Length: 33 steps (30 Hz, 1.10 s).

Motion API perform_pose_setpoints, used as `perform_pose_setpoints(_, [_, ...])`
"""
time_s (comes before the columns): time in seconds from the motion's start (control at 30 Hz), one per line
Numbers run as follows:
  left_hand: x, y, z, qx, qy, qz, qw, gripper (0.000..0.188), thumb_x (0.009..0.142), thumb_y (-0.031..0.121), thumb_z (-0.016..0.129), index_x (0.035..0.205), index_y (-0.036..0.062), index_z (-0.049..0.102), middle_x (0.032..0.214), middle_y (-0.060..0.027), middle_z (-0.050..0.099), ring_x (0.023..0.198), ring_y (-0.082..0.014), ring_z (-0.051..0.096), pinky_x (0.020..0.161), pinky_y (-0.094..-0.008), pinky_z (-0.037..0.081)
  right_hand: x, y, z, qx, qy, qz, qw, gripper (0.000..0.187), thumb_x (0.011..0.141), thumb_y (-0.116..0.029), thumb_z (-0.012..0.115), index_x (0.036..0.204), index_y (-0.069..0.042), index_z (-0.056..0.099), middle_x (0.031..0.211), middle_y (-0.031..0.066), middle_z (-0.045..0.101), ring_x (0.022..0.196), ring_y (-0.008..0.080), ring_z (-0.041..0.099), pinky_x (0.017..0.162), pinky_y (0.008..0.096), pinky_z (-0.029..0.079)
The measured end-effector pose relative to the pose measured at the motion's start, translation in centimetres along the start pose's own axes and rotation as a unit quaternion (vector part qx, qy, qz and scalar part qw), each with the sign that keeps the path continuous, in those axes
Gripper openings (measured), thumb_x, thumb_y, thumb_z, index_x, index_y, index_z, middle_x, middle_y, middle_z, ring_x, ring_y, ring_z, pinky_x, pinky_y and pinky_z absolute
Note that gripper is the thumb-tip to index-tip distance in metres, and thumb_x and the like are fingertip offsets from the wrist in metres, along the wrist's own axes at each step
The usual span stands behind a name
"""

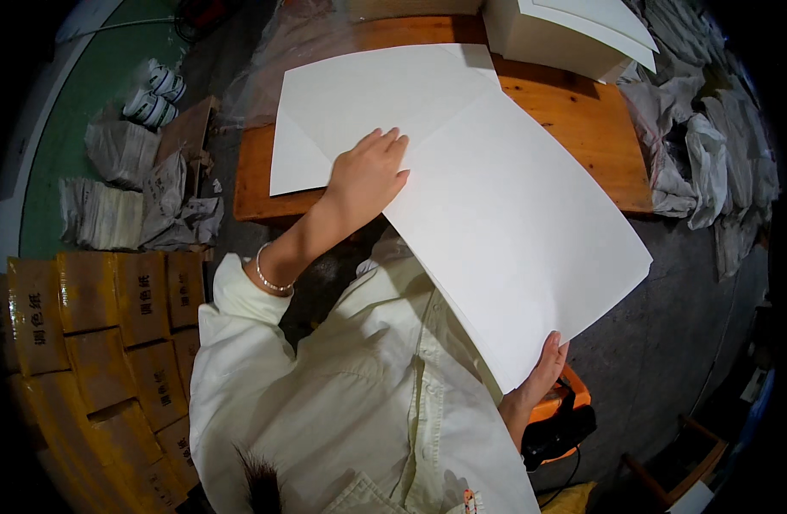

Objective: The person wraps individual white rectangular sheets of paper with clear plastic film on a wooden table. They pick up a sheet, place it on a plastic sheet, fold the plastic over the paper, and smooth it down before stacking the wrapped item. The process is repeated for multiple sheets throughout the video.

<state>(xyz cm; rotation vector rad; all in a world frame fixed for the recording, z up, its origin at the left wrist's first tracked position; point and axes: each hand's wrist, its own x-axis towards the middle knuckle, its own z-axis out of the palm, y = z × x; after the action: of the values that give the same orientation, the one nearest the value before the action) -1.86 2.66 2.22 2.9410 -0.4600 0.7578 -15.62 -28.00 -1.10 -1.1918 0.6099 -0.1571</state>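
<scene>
A stack of large white paper sheets (513, 231) slants from the wooden table (573, 111) down toward my lap, its near end off the table. My right hand (539, 379) grips the near edge of this stack, thumb on top and the other fingers hidden beneath. More white sheets (316, 111) lie flat on the table to the left, partly under the slanted stack. My left hand (369, 174) rests palm down on these sheets at the stack's left edge, its fingers stretched out and its thumb pointing right.
At the table's far right stands a tall pile of white paper (565, 34). Crumpled plastic bags (702, 163) hang or lie beyond the table's right edge. Taped brown cartons (111, 343) are stacked at left, below wrapped paper bundles (111, 214). An orange stool (569, 403) stands beside my right hand.
</scene>
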Motion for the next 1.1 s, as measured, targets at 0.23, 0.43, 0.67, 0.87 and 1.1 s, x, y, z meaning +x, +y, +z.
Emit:
perform_pose_setpoints(0.23, [4.5, 0.2, 3.1, 0.014, -0.202, 0.003, 0.979, 0.023, 0.077, 0.001, 0.055, 0.098, -0.0071, 0.059, 0.098, -0.0233, 0.063, 0.083, -0.0337, 0.065, 0.070, -0.0366, 0.054, 0.7, 0.2, -0.2, 0.022, -0.026, -0.025, 0.999, 0.039, 0.095, -0.024, 0.053, 0.123, 0.003, 0.046, 0.106, 0.0107, 0.059, 0.094, 0.0153, 0.056, 0.083, 0.0293, 0.047])
perform_pose_setpoints(0.43, [6.1, 0.5, 3.7, 0.025, -0.161, -0.013, 0.987, 0.005, 0.073, 0.000, 0.058, 0.070, -0.0020, 0.062, 0.070, -0.0165, 0.064, 0.063, -0.0313, 0.065, 0.055, -0.0380, 0.053, 1.3, -0.3, 0.1, 0.002, -0.018, -0.005, 1.000, 0.040, 0.094, -0.027, 0.056, 0.122, 0.001, 0.049, 0.104, 0.0093, 0.060, 0.093, 0.0137, 0.058, 0.079, 0.0257, 0.047])
perform_pose_setpoints(0.67, [7.3, 0.7, 6.6, 0.122, -0.099, -0.055, 0.986, 0.009, 0.066, 0.001, 0.064, 0.059, 0.0063, 0.062, 0.061, -0.0117, 0.063, 0.057, -0.0245, 0.066, 0.049, -0.0325, 0.052, 2.5, 0.2, -0.5, 0.045, -0.058, -0.015, 0.997, 0.037, 0.095, -0.023, 0.054, 0.122, 0.002, 0.049, 0.103, 0.0091, 0.062, 0.090, 0.0135, 0.059, 0.077, 0.0258, 0.049])
perform_pose_setpoints(0.87, [7.2, 0.7, 7.4, 0.132, -0.026, 0.002, 0.991, 0.008, 0.061, 0.002, 0.066, 0.058, 0.0072, 0.062, 0.060, -0.0074, 0.061, 0.057, -0.0192, 0.065, 0.044, -0.0294, 0.050, 2.5, -0.2, -0.1, 0.061, -0.070, 0.007, 0.996, 0.034, 0.096, -0.021, 0.052, 0.121, 0.002, 0.049, 0.104, 0.0095, 0.061, 0.090, 0.0142, 0.059, 0.077, 0.0263, 0.049])
perform_pose_setpoints(1.1, [6.5, 1.1, 6.7, 0.148, -0.037, 0.028, 0.988, 0.007, 0.062, 0.003, 0.065, 0.061, 0.0071, 0.060, 0.063, -0.0060, 0.061, 0.061, -0.0172, 0.064, 0.046, -0.0282, 0.051, 2.7, 1.0, 0.6, 0.069, -0.083, 0.008, 0.994, 0.036, 0.097, -0.021, 0.050, 0.124, 0.002, 0.046, 0.107, 0.0094, 0.060, 0.093, 0.0141, 0.058, 0.078, 0.0269, 0.049])
